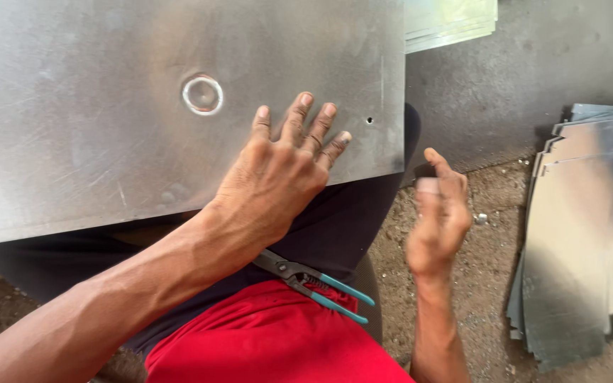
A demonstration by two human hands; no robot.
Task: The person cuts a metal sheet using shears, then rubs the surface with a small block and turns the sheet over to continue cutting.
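A large grey metal sheet (pixel 108 106) lies across my lap, with a pressed ring mark (pixel 202 94) and a small hole (pixel 369 120) in it. My left hand (pixel 278 174) rests flat on the sheet near its lower right corner, fingers spread, holding nothing. My right hand (pixel 438 220) hovers in the air to the right of the sheet's corner, fingers loosely curled and blurred, with nothing in it. Pliers with teal handles (pixel 317 284) lie on my lap beneath my left forearm, partly hidden by it.
A stack of cut metal sheets (pixel 576 234) lies on the dirt ground at the right. More pale sheets (pixel 448 21) sit at the top. A small round metal piece (pixel 481 218) lies on the ground near my right hand.
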